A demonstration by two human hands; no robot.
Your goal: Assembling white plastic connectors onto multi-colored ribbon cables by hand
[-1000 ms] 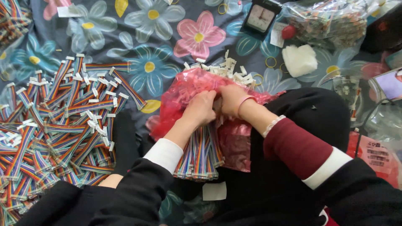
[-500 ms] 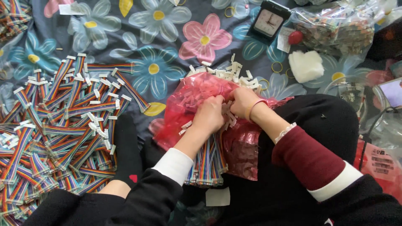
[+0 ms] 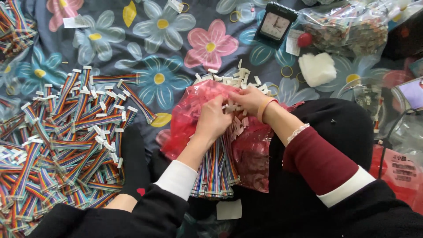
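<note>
Mid-assembly: left hand (image 3: pixel 214 120) and right hand (image 3: pixel 249 98) both pinched on small white plastic connectors (image 3: pixel 233 115) atop red plastic bag (image 3: pixel 194 114); rainbow ribbon cables (image 3: pixel 216 169) below it; next needs precise alignment

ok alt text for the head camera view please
Both hands, left hand and right hand, handle white connectors on rainbow ribbon cables over a red plastic bag. A heap of cables covers the flowered cloth at left.
</note>
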